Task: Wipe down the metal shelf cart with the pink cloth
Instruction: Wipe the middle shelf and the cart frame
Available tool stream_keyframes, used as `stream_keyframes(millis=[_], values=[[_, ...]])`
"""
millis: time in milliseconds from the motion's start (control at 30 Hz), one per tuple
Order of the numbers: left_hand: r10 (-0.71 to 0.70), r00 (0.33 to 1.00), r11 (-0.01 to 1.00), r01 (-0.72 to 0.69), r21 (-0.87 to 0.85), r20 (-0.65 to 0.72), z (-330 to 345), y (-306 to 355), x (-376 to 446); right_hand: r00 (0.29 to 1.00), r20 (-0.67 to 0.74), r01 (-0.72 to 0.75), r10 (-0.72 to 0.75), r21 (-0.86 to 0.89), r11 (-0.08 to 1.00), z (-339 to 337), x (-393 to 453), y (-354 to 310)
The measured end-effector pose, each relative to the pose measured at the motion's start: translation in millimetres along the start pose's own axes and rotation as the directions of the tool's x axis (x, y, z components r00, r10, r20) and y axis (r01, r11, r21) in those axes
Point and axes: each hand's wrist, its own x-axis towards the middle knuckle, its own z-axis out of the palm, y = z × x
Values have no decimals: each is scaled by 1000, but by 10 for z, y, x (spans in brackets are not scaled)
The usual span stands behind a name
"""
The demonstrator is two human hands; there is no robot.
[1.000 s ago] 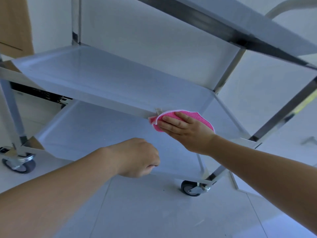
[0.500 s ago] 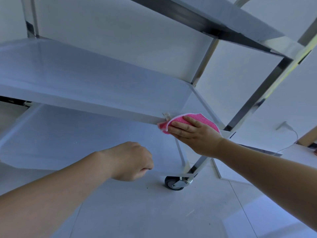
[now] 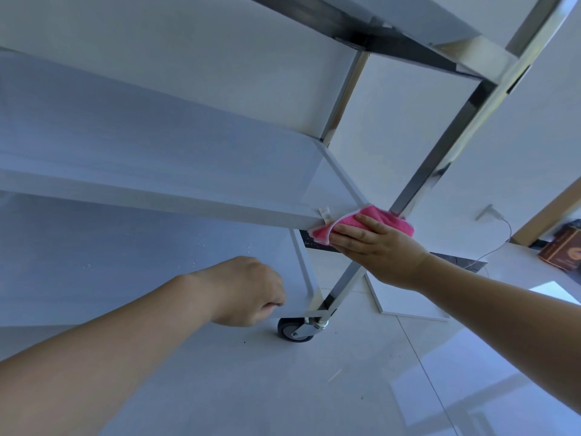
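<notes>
The metal shelf cart [image 3: 163,196] fills the left and top of the view, with three shelves and shiny upright posts. My right hand [image 3: 374,243] presses the pink cloth [image 3: 390,220] with straight fingers against the front right corner of the middle shelf, beside the corner post. Most of the cloth lies under the hand; its edges stick out above and left of the fingers. My left hand [image 3: 248,291] hangs in front of the bottom shelf with its fingers curled and nothing in it.
A caster wheel [image 3: 294,330] carries the cart's front right corner on the pale tiled floor. A white board [image 3: 405,297] leans behind the post. A brown box [image 3: 562,251] and a thin cable [image 3: 496,247] lie at the far right.
My right hand has slid the cloth to the right along the middle shelf's front edge, reaching the corner post. The view has swung right. My left hand has held its curled pose.
</notes>
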Motion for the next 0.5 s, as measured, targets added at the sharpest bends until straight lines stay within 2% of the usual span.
stream_keyframes(millis=[500], values=[[40,999,999,-40,23,-1,17,31,58,997,75,10,-11,24,1000,42,-556,328]])
